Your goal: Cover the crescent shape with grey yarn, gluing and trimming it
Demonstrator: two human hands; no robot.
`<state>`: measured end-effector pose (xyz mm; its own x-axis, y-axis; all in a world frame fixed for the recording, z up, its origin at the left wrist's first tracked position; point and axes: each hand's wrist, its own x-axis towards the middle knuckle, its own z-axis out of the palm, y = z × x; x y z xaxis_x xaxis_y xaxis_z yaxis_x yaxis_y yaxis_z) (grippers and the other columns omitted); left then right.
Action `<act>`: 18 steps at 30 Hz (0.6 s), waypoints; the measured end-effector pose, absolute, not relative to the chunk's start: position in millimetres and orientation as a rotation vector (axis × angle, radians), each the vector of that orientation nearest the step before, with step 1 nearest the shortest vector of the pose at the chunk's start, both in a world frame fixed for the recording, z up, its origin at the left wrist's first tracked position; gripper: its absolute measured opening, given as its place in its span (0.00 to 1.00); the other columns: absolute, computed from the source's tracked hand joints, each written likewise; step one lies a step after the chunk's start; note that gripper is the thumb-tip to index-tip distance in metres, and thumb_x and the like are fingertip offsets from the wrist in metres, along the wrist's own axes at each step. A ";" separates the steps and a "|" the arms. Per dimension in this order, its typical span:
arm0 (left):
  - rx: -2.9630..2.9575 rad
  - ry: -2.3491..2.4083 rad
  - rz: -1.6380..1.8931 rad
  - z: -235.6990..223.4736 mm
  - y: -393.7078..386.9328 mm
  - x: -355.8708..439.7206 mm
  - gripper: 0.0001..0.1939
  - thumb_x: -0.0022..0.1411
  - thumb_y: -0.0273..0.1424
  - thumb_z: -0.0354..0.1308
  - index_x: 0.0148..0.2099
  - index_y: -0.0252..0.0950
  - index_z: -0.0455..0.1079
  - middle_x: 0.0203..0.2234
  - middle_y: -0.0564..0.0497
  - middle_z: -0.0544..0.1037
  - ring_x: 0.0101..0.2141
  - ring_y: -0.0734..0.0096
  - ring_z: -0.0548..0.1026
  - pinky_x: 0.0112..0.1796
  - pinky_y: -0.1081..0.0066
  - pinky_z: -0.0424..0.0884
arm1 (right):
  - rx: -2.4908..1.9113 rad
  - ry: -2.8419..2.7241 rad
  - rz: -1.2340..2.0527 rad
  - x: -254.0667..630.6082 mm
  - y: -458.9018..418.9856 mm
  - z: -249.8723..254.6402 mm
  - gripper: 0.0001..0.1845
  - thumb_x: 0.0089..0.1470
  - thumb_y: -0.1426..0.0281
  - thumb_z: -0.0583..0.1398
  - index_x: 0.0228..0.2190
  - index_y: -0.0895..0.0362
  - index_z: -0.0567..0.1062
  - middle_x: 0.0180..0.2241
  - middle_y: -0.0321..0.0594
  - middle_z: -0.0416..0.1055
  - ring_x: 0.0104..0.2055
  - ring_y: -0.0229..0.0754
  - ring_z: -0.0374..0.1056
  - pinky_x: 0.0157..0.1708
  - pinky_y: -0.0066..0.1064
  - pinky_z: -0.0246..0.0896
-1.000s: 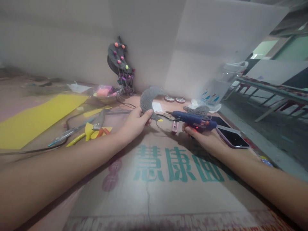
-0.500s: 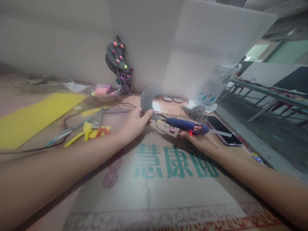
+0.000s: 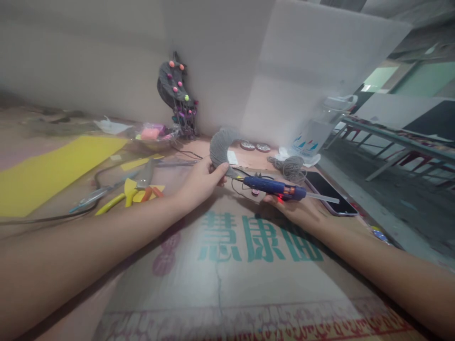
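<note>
In my left hand point(image 3: 208, 180) is a crescent wrapped in grey yarn point(image 3: 221, 149), pinched near its lower end between thumb and fingers. My right hand point(image 3: 289, 206) is closed around a blue hot glue gun point(image 3: 265, 184), its red light glowing and a clear glue stick point(image 3: 323, 198) jutting from the back. The gun's nozzle points left and meets or nearly meets the crescent's lower tip; I cannot tell which. A loose strand of yarn hangs under the nozzle. Behind, a finished-looking grey crescent with coloured beads point(image 3: 172, 85) leans against the white wall.
Yellow-handled pliers point(image 3: 117, 201) and a yellow sheet point(image 3: 60, 173) lie at left. To the right are a grey yarn ball point(image 3: 292, 168), a phone point(image 3: 330, 192) and a plastic bottle point(image 3: 309, 135). Printed cardboard point(image 3: 227, 284) covers the table before me.
The glue gun has shifted slightly left and tilted a little, nozzle still by the crescent's lower tip. The crescent and my left hand have moved slightly right in view.
</note>
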<state>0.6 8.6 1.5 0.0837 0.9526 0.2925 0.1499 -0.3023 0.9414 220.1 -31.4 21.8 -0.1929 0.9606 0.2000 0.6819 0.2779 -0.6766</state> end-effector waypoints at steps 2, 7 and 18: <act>1.577 1.127 1.293 1.3 8.7 0.8 0.06 0.62 0.31 0.55 0.32 0.35 0.64 0.22 0.54 0.71 0.24 0.75 0.70 0.27 0.75 0.69 | -1.490 -1.916 0.652 218.4 -30.8 22.4 0.17 0.44 0.58 0.64 0.36 0.54 0.76 0.37 0.42 0.80 0.41 0.55 0.77 0.42 0.42 0.75; 1.587 1.098 1.288 -1.5 11.3 0.2 0.07 0.63 0.32 0.55 0.32 0.35 0.64 0.22 0.55 0.70 0.24 0.76 0.70 0.28 0.75 0.69 | -1.464 -1.946 0.596 221.2 -27.5 19.9 0.20 0.42 0.55 0.64 0.36 0.54 0.77 0.39 0.42 0.80 0.42 0.56 0.76 0.45 0.43 0.74; 1.541 1.110 1.279 3.4 8.3 1.4 0.07 0.62 0.31 0.56 0.32 0.35 0.64 0.21 0.55 0.70 0.23 0.76 0.70 0.26 0.76 0.67 | -1.439 -2.026 0.520 223.4 -28.2 18.1 0.19 0.48 0.56 0.62 0.39 0.53 0.76 0.40 0.41 0.80 0.44 0.56 0.75 0.48 0.45 0.72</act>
